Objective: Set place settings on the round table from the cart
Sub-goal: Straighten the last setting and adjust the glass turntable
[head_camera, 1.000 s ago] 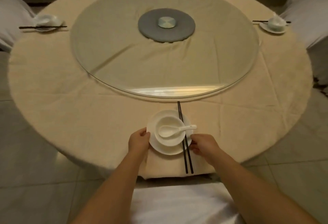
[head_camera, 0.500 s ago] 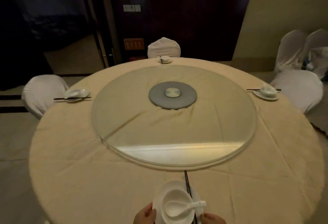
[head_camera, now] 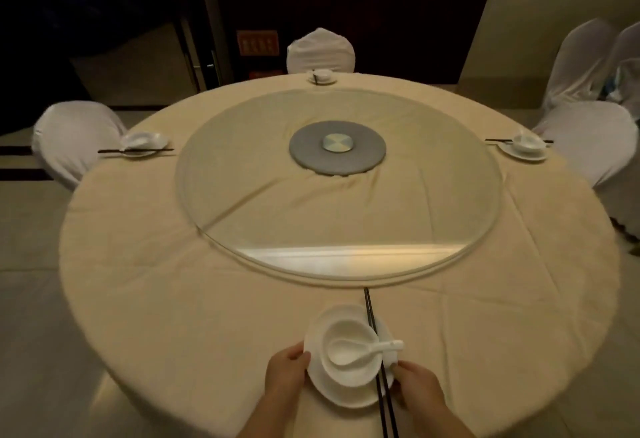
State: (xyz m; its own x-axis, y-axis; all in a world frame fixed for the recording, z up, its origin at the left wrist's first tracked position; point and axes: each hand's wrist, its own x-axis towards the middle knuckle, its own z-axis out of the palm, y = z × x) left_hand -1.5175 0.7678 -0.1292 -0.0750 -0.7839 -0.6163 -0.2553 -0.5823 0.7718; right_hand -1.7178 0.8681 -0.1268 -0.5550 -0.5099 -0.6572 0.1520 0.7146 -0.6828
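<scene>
At the near edge of the round table (head_camera: 173,281) sits a white plate (head_camera: 317,382) carrying a white bowl (head_camera: 360,373) with a white spoon (head_camera: 360,351) lying in it. A pair of dark chopsticks (head_camera: 375,340) lies across the plate's right side, pointing away from me. My left hand (head_camera: 287,373) grips the plate's left rim. My right hand (head_camera: 417,387) holds the plate's right rim beside the chopsticks.
Three other settings lie at the left (head_camera: 138,146), far (head_camera: 322,76) and right (head_camera: 523,148) seats. A glass turntable (head_camera: 242,202) with a grey hub (head_camera: 337,151) fills the table's middle. White-covered chairs (head_camera: 74,139) stand around it.
The view tilted up from the near setting to the whole table, then dropped slightly. Both hands stay on the plate's rim; the setting has hardly shifted.
</scene>
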